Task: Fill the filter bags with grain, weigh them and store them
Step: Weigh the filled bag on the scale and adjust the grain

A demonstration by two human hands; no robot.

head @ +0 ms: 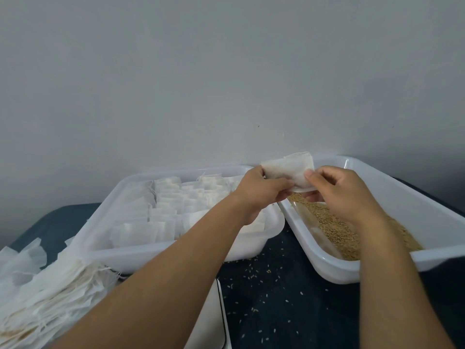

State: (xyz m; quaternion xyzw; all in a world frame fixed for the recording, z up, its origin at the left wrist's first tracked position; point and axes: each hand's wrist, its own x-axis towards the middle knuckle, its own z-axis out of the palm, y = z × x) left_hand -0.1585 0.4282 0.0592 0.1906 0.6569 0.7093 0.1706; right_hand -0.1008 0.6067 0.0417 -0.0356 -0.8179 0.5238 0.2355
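**Both hands up on one filter bag**

Both hands had it! The left hand (261,190) pinched one side of the filter bag (289,170), the right hand (344,192) nipped the other, each grip narrow and tight on the paper. The bag hung in the air above the near end of the grain tray (427,210), over the grain (334,227). Left of that sat the tray of bags (141,250). Loose empty bags (45,285) lay heaped far left, and stray grains (264,280) dotted the dark desk (289,311).

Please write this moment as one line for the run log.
hands: left hand and right hand pinch one filter bag | position: above grain tray | stored bags: left tray
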